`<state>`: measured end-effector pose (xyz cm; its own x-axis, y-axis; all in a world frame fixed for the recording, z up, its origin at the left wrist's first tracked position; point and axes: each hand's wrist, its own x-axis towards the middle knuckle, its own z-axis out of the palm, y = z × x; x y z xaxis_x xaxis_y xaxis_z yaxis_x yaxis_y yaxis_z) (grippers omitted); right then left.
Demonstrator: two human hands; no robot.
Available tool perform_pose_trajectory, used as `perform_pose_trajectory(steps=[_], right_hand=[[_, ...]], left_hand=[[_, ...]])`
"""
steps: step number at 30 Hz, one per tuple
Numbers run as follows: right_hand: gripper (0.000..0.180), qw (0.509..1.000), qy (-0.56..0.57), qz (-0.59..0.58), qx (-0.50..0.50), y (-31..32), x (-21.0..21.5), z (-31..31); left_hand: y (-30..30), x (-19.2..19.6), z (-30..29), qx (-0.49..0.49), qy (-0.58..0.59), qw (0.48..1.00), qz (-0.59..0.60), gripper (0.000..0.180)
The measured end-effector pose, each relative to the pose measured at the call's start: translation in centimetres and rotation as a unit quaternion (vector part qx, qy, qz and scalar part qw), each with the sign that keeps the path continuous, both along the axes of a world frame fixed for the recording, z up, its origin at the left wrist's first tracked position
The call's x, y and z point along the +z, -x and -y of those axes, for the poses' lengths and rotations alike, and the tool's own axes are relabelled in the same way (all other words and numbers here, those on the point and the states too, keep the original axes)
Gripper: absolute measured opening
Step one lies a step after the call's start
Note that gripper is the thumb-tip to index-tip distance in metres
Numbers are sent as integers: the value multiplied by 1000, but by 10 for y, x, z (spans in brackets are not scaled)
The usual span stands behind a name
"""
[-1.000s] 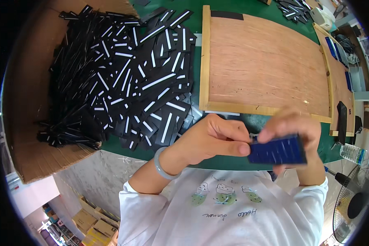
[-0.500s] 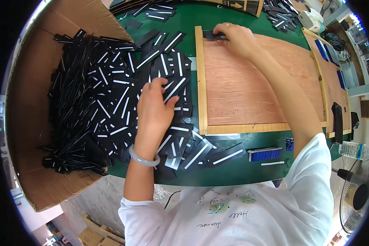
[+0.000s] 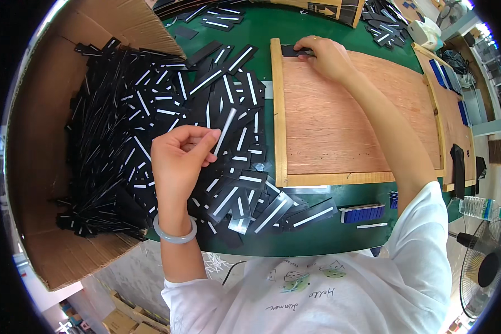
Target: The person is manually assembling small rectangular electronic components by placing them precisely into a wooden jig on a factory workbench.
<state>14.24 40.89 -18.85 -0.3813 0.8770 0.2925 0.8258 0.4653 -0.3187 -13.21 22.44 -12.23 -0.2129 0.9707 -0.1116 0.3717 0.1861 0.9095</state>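
Observation:
My left hand [image 3: 179,153] is closed in a pinch on one end of a black strip with a white stripe [image 3: 226,131], raised over the loose pile. Beneath and around it lie many similar black strips [image 3: 141,99], spilling from an open cardboard box [image 3: 36,167]. At the far left corner of the wooden tray [image 3: 279,111], my right hand [image 3: 329,58] has its fingers bent round a dark flat piece [image 3: 289,51] lying against the tray's edge. Those fingertips are partly hidden, so how many pieces they touch is unclear.
Blue-sided blocks of stacked strips [image 3: 362,214] and a single white strip [image 3: 372,226] lie near the table's front edge. A second wooden tray [image 3: 453,111] is at the right, beside a plastic bottle [image 3: 477,207] and a fan [image 3: 487,267]. More black strips [image 3: 385,25] sit at the back.
My left hand has moved left and back toward me, lifting a black strip out of the pile. My right hand stays at the tray's far left corner.

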Motion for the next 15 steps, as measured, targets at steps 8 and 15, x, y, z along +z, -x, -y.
perform_pose_trajectory(steps=[8, 15], right_hand=[[23, 997, -64, -31, 39, 6, 19, 16], [11, 852, 339, -374, 141, 37, 92, 172]], left_hand=[[-23, 4, 23, -42, 28, 854, 518, 5], [-83, -7, 77, -106, -55, 897, 426, 17]])
